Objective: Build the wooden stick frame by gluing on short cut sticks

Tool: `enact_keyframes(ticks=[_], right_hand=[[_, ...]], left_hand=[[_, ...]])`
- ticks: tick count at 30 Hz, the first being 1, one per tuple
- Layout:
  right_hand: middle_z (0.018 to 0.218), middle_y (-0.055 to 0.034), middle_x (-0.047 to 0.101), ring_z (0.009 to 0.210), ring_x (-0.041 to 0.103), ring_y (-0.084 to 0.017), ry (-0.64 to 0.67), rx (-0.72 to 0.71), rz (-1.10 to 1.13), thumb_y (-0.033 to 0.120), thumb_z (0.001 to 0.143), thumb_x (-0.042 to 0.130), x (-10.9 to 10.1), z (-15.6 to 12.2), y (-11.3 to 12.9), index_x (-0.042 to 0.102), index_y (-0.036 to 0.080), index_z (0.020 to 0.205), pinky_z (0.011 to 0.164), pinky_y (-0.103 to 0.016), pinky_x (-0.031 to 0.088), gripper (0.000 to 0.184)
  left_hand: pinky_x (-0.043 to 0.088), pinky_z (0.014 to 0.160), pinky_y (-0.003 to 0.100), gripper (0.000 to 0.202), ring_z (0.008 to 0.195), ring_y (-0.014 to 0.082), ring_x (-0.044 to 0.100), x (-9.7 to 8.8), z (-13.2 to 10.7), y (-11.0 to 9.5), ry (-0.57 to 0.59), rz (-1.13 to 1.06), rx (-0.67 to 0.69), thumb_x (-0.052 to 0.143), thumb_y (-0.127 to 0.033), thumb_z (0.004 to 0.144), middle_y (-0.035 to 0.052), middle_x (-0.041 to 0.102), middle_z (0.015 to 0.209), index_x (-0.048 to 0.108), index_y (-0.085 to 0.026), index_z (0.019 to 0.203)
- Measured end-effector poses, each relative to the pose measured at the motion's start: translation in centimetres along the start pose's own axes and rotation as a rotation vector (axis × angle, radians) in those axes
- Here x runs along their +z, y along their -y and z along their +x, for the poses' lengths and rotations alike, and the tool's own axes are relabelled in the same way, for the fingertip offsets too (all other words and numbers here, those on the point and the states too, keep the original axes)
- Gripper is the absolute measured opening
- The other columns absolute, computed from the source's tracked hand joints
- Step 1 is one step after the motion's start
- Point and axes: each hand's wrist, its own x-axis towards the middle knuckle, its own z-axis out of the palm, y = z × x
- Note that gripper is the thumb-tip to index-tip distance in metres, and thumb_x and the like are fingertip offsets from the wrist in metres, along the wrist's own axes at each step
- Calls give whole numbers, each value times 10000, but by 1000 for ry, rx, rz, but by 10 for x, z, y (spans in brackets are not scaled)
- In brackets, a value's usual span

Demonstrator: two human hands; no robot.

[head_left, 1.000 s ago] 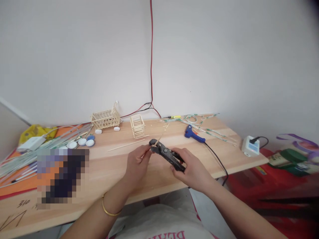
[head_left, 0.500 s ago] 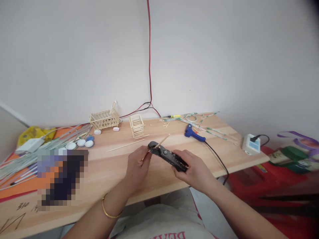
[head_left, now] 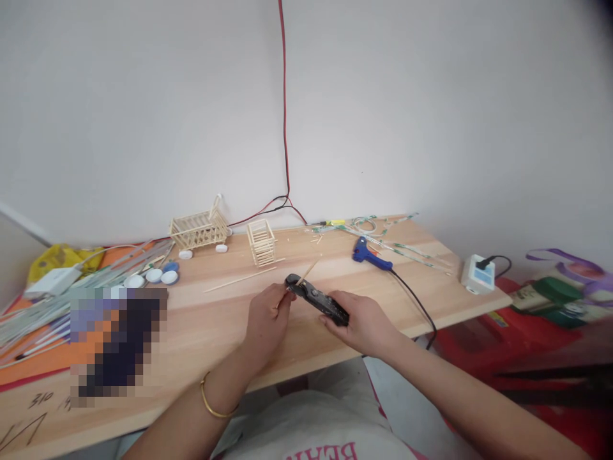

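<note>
My right hand (head_left: 366, 324) is wrapped round the handles of a black hand cutter (head_left: 316, 296), held tilted over the table. A thin wooden stick (head_left: 309, 271) runs through the cutter's jaws, its far end pointing up and away. My left hand (head_left: 268, 318) is closed at the jaw end, with thumb and fingers pinching the near part of the stick. Just beyond my hands stands a small crate-like frame of sticks (head_left: 262, 243). Another loose stick (head_left: 240, 280) lies on the tabletop beside it.
A stick cart (head_left: 198, 230) with white wheels stands by the wall. Bottle caps (head_left: 154, 275) and a bundle of rods (head_left: 33, 319) lie left. At right are a blue glue gun (head_left: 370, 254), its cord, and a white plug box (head_left: 477, 275) near the wooden table's (head_left: 201, 345) edge.
The cutter's handles have come closer together in my right hand, and the jaws have closed further on the stick. My left hand has hardly moved. The view has shifted slightly.
</note>
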Motion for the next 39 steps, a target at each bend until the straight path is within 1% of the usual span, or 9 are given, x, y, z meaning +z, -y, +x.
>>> enact_keyframes(ticks=[3,8,11,14,20,25,30,34,39], right_hand=[[775,-37,652,708,601,-188,74,40,-52,458,863,487,-2,0,-1,567,205,878,599,-252,351,266],[679,-42,619,610,544,-153,300,53,59,504,887,434,-9,5,-5,524,183,700,542,-237,324,382],[604,-37,591,524,529,-138,483,199,193,606,878,387,-9,9,-8,521,171,699,483,-228,341,489],[501,-2,520,411,489,-116,624,376,336,706,843,343,-1,10,-11,503,171,721,412,-220,362,572],[434,56,433,334,414,-81,635,462,485,735,803,398,16,6,-16,470,188,694,352,-198,349,563],[432,70,419,314,402,-84,701,435,603,699,818,425,7,13,-9,451,195,663,314,-205,337,527],[478,30,511,375,467,-91,778,385,521,746,809,367,-1,20,-10,499,172,672,395,-216,407,604],[483,10,530,393,479,-97,733,293,466,758,821,296,2,20,-16,513,167,653,408,-218,400,652],[444,16,501,351,455,-97,695,264,506,729,838,308,8,17,-18,497,168,640,373,-217,375,625]], left_hand=[[417,687,256,258,729,161,617,2,1,2,57,-6,-69,422,-282,899,20,676,753,621,-188,763],[425,689,275,318,731,184,630,7,4,5,288,132,-134,377,-283,910,40,696,749,651,-182,783],[436,758,303,304,821,205,640,12,5,8,347,220,-126,378,-237,902,82,717,874,673,-174,862],[440,788,312,291,862,211,640,15,6,11,365,240,-116,394,-227,896,100,717,903,680,-171,899],[443,808,333,297,886,223,643,16,5,13,391,310,-117,383,-203,893,131,709,938,673,-148,927],[443,798,341,306,887,232,645,18,5,16,399,347,-111,360,-191,898,141,705,947,661,-141,919],[438,830,328,300,930,221,638,18,5,17,396,350,-98,356,-186,904,128,702,977,653,-151,938],[441,812,323,299,914,217,639,18,4,16,384,357,-108,356,-187,903,121,702,976,649,-156,952],[435,820,337,297,914,229,634,20,5,19,388,374,-115,363,-199,901,122,701,961,654,-156,944]])
